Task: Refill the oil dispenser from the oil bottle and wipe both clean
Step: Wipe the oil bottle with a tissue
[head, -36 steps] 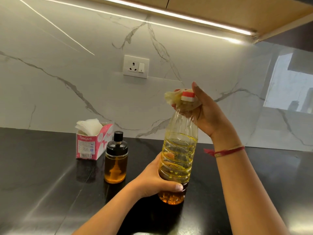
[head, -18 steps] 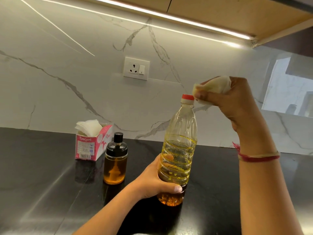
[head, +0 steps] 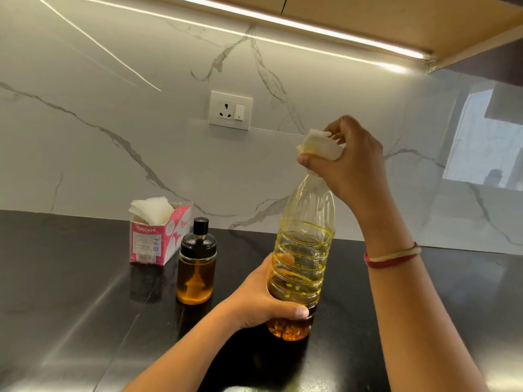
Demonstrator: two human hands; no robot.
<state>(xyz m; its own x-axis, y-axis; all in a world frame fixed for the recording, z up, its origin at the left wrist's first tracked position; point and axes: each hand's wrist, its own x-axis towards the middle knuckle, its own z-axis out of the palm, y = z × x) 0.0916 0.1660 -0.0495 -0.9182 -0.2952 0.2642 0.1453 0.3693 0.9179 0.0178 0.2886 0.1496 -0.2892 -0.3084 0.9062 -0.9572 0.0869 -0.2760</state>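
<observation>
I get a bright, warm feed. The light strip (head: 297, 25) under the far cabinet (head: 396, 12) washes the marble wall (head: 113, 154) and streaks glare across the glossy worktop (head: 70, 306), near left. Focus is sharp, and the edges bow.

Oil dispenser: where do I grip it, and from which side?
Probably the glass body of the oil dispenser, below the black lid, from the near side: it stands upright, with the tissue box behind-left and the oil bottle on its right.
</observation>
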